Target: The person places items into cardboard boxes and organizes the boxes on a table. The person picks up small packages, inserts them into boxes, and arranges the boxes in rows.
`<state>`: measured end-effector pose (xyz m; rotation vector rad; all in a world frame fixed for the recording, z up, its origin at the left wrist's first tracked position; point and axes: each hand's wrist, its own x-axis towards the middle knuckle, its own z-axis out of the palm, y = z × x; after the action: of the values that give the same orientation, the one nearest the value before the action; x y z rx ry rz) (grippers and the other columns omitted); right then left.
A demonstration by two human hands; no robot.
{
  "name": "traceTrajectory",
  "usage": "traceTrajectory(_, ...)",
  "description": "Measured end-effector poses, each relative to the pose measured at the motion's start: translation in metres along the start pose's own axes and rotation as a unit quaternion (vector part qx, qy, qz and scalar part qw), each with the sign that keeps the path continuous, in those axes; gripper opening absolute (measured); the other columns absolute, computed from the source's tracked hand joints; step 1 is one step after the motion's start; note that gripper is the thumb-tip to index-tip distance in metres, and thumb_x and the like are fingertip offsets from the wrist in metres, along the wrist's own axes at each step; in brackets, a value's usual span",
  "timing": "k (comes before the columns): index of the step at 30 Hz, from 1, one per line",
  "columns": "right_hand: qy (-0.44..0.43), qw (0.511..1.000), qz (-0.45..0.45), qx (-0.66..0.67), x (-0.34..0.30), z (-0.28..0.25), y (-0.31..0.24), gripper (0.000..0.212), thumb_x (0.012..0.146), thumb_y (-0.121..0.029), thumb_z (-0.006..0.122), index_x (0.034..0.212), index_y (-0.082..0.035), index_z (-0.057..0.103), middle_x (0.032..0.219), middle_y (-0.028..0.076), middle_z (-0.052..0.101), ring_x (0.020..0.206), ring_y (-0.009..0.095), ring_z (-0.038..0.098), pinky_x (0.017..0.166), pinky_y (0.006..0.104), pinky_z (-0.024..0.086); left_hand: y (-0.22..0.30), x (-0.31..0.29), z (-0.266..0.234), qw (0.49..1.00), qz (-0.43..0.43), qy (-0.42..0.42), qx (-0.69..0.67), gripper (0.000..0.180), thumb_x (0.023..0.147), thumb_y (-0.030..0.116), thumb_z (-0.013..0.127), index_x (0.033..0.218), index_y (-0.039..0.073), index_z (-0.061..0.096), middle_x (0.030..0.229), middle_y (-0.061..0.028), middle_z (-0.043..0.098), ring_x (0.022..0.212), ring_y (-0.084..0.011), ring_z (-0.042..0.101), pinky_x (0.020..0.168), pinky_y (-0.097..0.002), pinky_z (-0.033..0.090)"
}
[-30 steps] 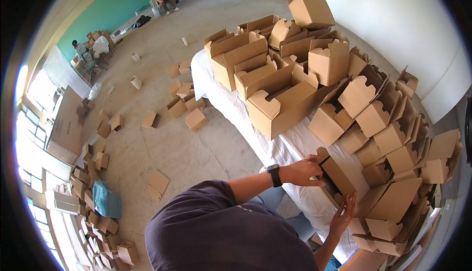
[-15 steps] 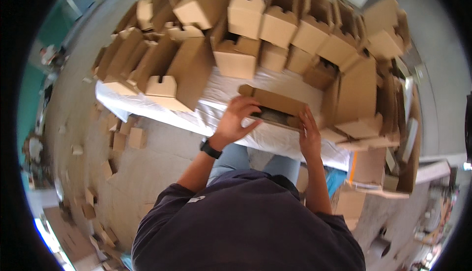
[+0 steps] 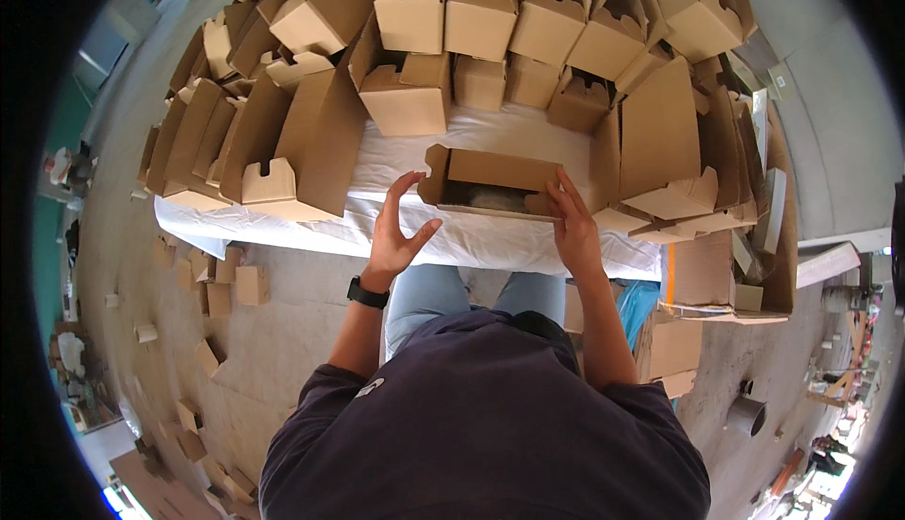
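In front of me a long, narrow cardboard box (image 3: 504,166) lies with its top folded open on a white cloth. Inside it is something dark and greyish (image 3: 488,201) that I cannot make out. My left hand (image 3: 394,242) is open beside the box's left end flap, thumb and fingers spread, holding nothing. My right hand (image 3: 577,228) grips the box's right end, its fingers along the end flap and its thumb low at the near side.
Rows of open cardboard boxes (image 3: 481,16) stand behind, with more to the left (image 3: 302,162) and right (image 3: 660,143). A large carton (image 3: 702,270) sits at the right edge of the cloth-covered table (image 3: 377,223). Small cardboard pieces (image 3: 252,284) litter the floor at left.
My left hand has come away from the box and its fingers have spread. My right hand stays at the right end. The whole view has shifted.
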<state>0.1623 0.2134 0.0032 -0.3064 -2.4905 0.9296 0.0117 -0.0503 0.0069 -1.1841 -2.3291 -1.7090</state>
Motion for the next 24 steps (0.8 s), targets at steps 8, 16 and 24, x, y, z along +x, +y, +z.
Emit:
traceTrajectory(8,-0.022,0.999,0.025,0.007,0.005,-0.005,-0.003,0.058,0.079,0.020,0.043,0.129,-0.005,0.055,0.149,0.013,0.041,0.123,0.032,0.055,0.093,0.0323,0.051,0.003,0.014,0.009,0.992,-0.018,-0.095,-0.081,0.076,0.078,0.015,0.078,0.141,0.002,0.039,0.141,-0.0174,0.048,0.136,-0.0314,0.040,0.111,-0.0416,0.031)
traceTrajectory(16,-0.127,0.973,0.080,0.175,0.006,-0.021,0.004,0.074,0.076,0.005,0.063,0.144,-0.012,0.042,0.156,0.008,0.031,0.139,0.027,0.038,0.105,0.0407,0.039,-0.007,0.022,0.013,0.991,0.059,-0.107,0.054,0.069,0.075,0.018,0.080,0.135,0.006,0.048,0.133,-0.0135,0.054,0.132,-0.0348,0.044,0.109,-0.0436,0.034)
traceTrajectory(24,0.019,0.958,0.089,0.270,0.005,0.019,0.019,0.061,0.078,-0.010,0.076,0.132,-0.009,0.047,0.150,0.009,0.034,0.135,0.026,0.038,0.108,0.0426,0.036,-0.009,0.025,0.044,0.999,-0.019,0.024,0.011,0.039,0.083,0.012,0.073,0.118,0.003,0.057,0.114,-0.0130,0.064,0.114,-0.0296,0.057,0.096,-0.0388,0.045)
